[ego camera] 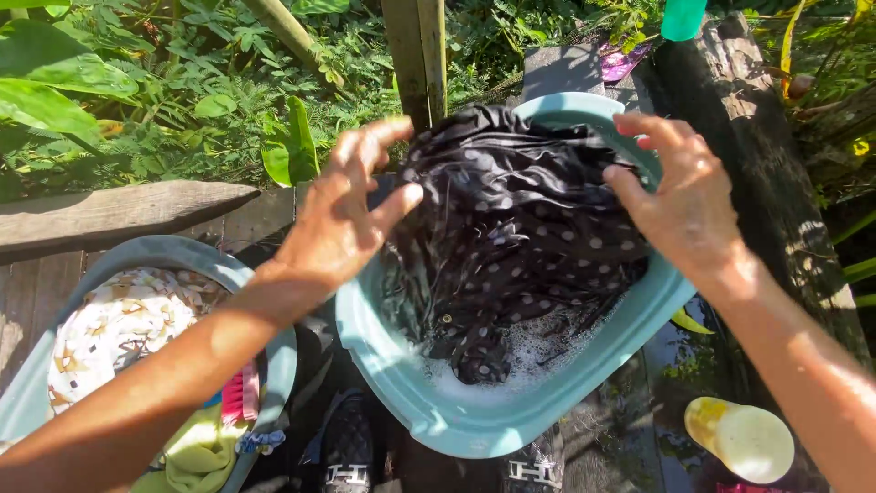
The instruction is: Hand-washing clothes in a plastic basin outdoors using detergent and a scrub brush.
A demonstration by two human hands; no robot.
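Observation:
A wet black cloth with pale dots (516, 228) is lifted half out of a teal wash basin (474, 424) that holds soapy foam. My left hand (347, 215) grips the cloth's left edge between thumb and fingers. My right hand (680, 205) has its fingers on the cloth's right edge near the basin's rim. The lower part of the cloth hangs down into the suds.
A second teal basin (169, 256) at the lower left holds patterned, pink and yellow-green laundry. A yellow bottle (741, 438) lies at the lower right. A green container (683, 18) stands on a dark log at the top. Wooden planks and plants surround.

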